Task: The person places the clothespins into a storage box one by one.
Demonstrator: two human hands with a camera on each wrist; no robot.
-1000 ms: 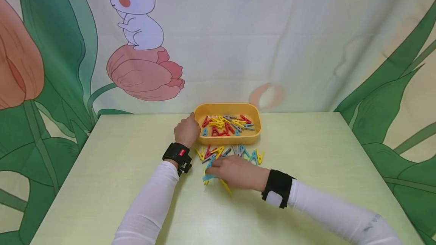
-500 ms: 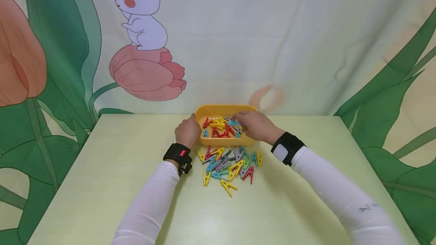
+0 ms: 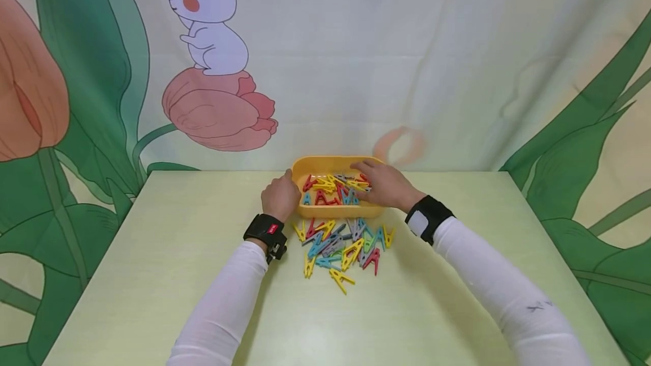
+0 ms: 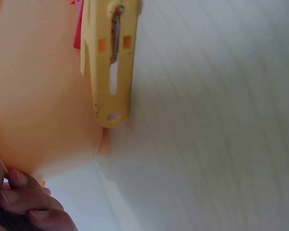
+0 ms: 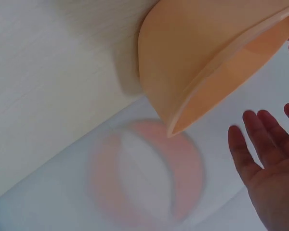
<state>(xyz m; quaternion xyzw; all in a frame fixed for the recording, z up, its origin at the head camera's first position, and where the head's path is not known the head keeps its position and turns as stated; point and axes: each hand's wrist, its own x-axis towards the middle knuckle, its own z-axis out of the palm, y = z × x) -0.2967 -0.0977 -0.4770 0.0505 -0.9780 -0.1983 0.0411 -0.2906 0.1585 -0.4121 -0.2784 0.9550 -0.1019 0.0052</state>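
Observation:
A yellow plastic tray [image 3: 330, 212] with red, yellow, grey and blue clothespins in it stands at the table's back edge. My left hand [image 3: 281, 195] grips the tray's left end; the left wrist view shows its fingertips [image 4: 21, 195] bent against the rim. Over the tray's right side is my right hand [image 3: 389, 186], its fingers spread and holding nothing in the right wrist view. Just left of its thumb a blue clothespin [image 3: 348, 196] lies inside. In front of the tray, clothespins of several colours are heaped, with a yellow clothespin [image 3: 341, 279] closest to me.
The pale table [image 3: 168, 275] stretches to both sides of the pile. Right behind the tray hangs a printed curtain [image 3: 325, 72] with a rabbit and tulips. A red clothespin [image 3: 372, 261] lies at the pile's right edge.
My right hand went from the pile up to the tray with a blue clothespin and let it go inside. The left hand stayed on the tray's left end.

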